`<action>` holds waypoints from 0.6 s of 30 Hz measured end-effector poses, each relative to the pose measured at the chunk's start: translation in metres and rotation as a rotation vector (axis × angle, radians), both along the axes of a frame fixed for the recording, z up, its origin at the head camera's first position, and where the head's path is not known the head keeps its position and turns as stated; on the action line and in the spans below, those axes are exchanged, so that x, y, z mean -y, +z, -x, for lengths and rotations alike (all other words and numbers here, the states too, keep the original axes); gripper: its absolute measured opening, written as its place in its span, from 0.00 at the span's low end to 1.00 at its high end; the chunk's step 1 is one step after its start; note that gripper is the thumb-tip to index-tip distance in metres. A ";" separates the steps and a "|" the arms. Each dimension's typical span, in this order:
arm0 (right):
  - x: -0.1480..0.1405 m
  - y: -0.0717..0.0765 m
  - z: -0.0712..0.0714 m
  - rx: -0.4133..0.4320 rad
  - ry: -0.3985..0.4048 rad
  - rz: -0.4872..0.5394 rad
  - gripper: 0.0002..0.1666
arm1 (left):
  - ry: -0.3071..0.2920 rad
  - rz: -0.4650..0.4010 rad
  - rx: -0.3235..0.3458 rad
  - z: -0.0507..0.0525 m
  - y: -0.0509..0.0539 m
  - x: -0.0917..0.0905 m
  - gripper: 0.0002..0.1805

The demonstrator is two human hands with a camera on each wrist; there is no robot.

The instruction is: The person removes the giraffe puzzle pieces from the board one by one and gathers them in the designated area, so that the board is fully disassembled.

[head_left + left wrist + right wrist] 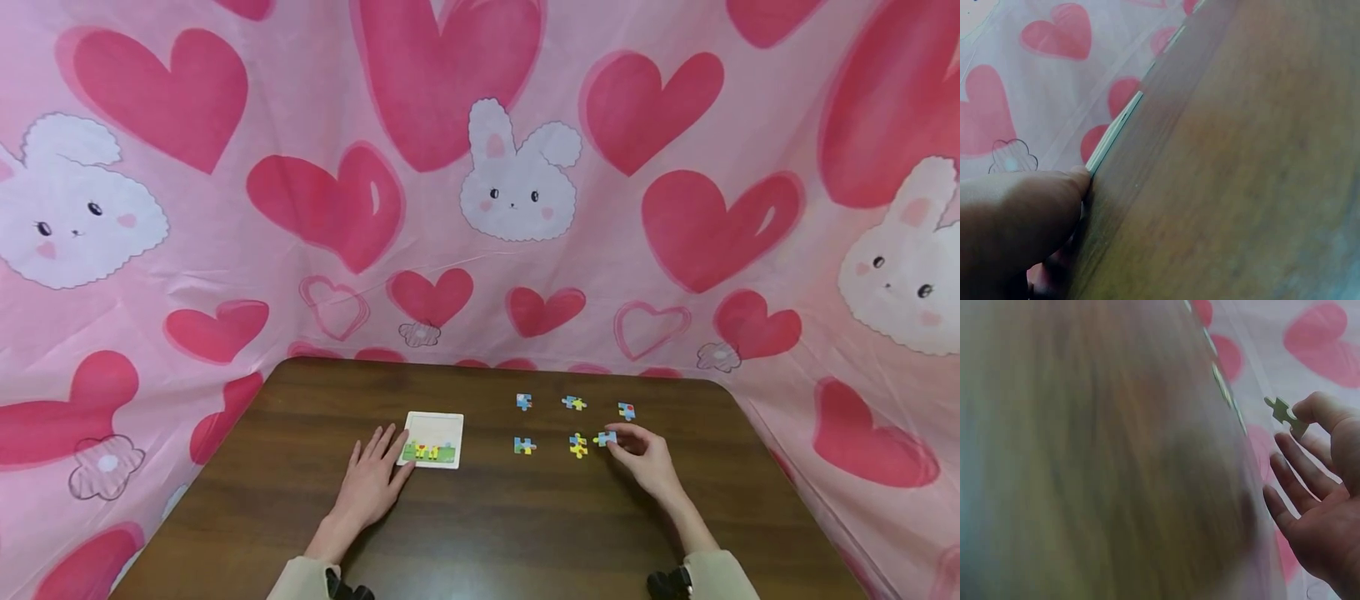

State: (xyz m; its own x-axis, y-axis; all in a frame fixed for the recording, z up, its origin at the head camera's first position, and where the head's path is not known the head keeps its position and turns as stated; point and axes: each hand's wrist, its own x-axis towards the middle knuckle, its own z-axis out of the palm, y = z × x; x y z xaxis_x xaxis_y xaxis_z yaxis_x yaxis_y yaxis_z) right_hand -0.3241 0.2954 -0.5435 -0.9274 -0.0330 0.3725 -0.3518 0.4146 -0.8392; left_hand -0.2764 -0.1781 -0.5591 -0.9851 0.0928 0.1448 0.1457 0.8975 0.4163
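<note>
My right hand (647, 460) pinches a blue jigsaw piece (605, 438) between thumb and fingertips; in the right wrist view the piece (1285, 416) is off the table, its plain back showing. My left hand (372, 477) lies with fingers spread at the left edge of a white puzzle tray (437, 419). Along the tray's lower part runs a green strip with yellow figures (429, 452). In the left wrist view the thumb (1079, 181) touches the tray's edge (1113, 134).
Several loose pieces lie right of the tray: a blue one (523, 402), a yellow-blue one (574, 402), a red-blue one (626, 411), a green-blue one (525, 446) and a yellow one (577, 446). The brown table (495, 533) meets pink heart-patterned cloth (442, 250) behind.
</note>
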 end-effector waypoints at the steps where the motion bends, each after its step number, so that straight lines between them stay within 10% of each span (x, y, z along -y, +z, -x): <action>1: -0.004 0.000 -0.001 -0.007 -0.008 -0.007 0.14 | 0.001 -0.003 0.004 0.000 0.000 0.000 0.37; 18: -0.038 -0.015 -0.006 -0.067 -0.088 -0.285 0.17 | -0.005 0.007 0.006 -0.002 0.000 0.000 0.36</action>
State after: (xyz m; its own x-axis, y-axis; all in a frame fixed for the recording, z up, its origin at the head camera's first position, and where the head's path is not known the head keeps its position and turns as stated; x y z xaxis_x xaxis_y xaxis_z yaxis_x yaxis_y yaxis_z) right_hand -0.3183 0.3329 -0.5580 -0.9052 -0.0652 0.4201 -0.3543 0.6618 -0.6607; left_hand -0.2748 -0.1786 -0.5587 -0.9855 0.0983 0.1384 0.1475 0.8996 0.4110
